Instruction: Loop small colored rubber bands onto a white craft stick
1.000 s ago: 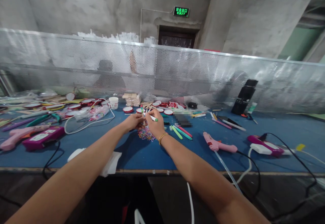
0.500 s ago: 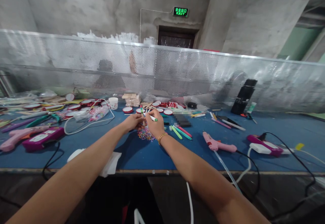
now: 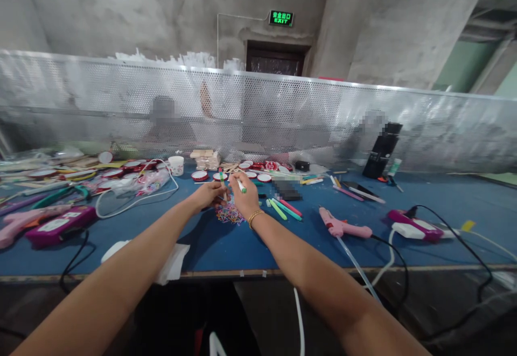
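In the head view my left hand (image 3: pixel 210 194) pinches a thin craft stick (image 3: pixel 221 176), held upright with green and reddish colour near its top. Beside it on the right, my right hand (image 3: pixel 245 197) grips a white marker pen (image 3: pixel 241 185) with a green end. The pen and the stick are close together; whether they touch I cannot tell. A heap of small multicoloured loops (image 3: pixel 229 214) lies on the blue table just below both hands. Green, teal and pink markers (image 3: pixel 286 208) lie to the right of my right hand.
Pink glue guns (image 3: pixel 343 225) lie right and far left, near purple power strips (image 3: pixel 416 227) with cords. Red-rimmed round pieces (image 3: pixel 264 178), a paper cup (image 3: pixel 176 166) and wooden pieces (image 3: pixel 205 159) line the back, before a perforated metal screen (image 3: pixel 274 113).
The marker has turned in my right hand, from lying nearly sideways to a steeper tilt, slightly farther from the stick. The whole view has shifted a little.
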A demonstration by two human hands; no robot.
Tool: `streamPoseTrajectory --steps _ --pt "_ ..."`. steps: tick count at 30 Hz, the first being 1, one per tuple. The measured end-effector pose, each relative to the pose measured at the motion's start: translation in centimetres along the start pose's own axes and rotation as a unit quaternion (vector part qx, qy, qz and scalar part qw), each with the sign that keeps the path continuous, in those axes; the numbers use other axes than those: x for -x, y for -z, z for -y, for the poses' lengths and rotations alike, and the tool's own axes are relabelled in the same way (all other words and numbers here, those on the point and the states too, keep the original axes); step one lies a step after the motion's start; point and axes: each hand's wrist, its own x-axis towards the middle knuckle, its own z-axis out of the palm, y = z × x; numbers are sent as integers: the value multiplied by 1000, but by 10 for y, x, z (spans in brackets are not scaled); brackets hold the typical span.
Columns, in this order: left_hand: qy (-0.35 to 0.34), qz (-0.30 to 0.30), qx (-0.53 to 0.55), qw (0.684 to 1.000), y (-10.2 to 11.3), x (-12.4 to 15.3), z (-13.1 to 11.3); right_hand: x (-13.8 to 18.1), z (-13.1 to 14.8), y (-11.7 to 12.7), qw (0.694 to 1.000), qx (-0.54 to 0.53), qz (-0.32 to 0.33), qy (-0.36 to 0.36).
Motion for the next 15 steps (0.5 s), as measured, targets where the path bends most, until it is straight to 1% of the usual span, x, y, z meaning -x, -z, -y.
streamPoseTrajectory --steps 4,9,11,15 --pt "10 -10 21 1000 0 1 0 0 -3 -1 1000 26 10 -12" --pt "2 -21 47 999 -2 -1 0 0 -5 -3 999 47 25 1" --pt "3 -18 44 999 -2 -1 0 0 -4 -3 999 38 29 -1" --pt "17 4 28 999 -2 0 -2 0 -2 -3 1000 -16 10 -10"
